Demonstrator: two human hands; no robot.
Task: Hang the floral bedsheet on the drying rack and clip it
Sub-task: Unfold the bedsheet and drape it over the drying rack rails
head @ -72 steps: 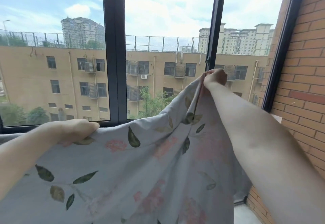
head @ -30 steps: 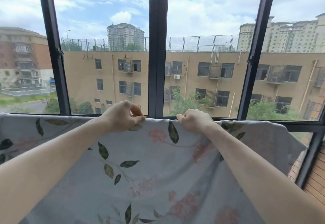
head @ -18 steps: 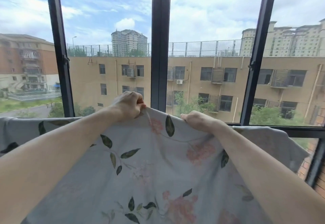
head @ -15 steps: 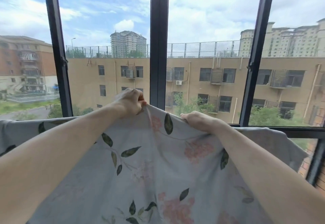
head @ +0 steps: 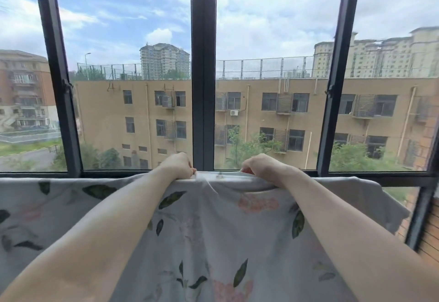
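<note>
The drying rack is hidden under the floral bedsheet (head: 213, 230), which is draped across it below the window frame (head: 203, 64).

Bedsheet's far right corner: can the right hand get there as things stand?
Probably yes. The right hand grips the bedsheet at its top edge, and nothing visible blocks the edge toward that corner.

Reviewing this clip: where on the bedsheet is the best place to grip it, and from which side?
Grip the bedsheet at its top fold, reaching over from the near side, as the left hand and right hand do. That edge lies taut and level; everything below hangs loose.
</note>
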